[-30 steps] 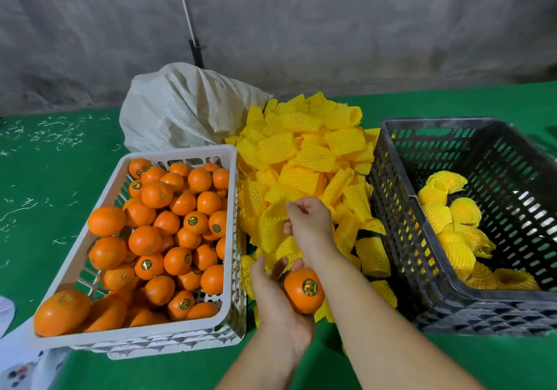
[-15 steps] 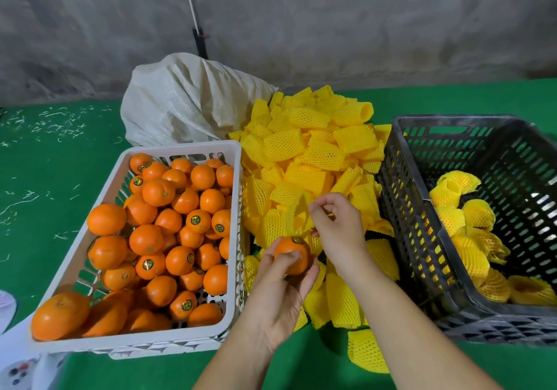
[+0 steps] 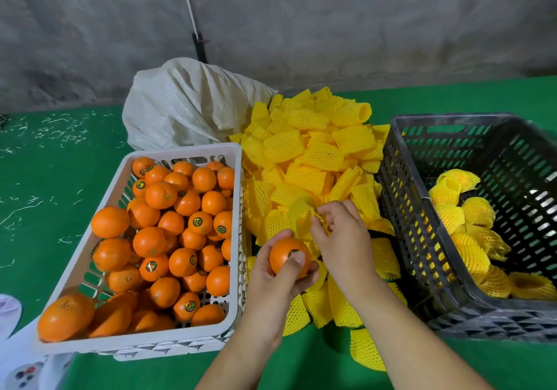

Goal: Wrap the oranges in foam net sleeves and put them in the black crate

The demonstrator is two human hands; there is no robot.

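My left hand point(image 3: 278, 281) grips a bare orange point(image 3: 289, 257) with a round sticker, just above the front of the yellow foam sleeve pile point(image 3: 313, 160). Right behind it, my right hand point(image 3: 340, 233) pinches one yellow foam net sleeve point(image 3: 301, 212) lifted off the pile. A white crate point(image 3: 187, 151) on the left is full of bare oranges point(image 3: 168, 224). The black crate point(image 3: 401, 209) on the right holds several wrapped oranges point(image 3: 470, 227) along its right side.
A white woven sack point(image 3: 187, 103) lies behind the white crate and the pile. Everything rests on a green cloth point(image 3: 45, 178) scattered with pale shreds. A grey wall and a thin pole point(image 3: 199, 46) stand at the back. White paper point(image 3: 18, 362) shows at bottom left.
My right hand has picked a sleeve out of the pile and raised it. My left hand has turned the orange so that my thumb lies across its front.
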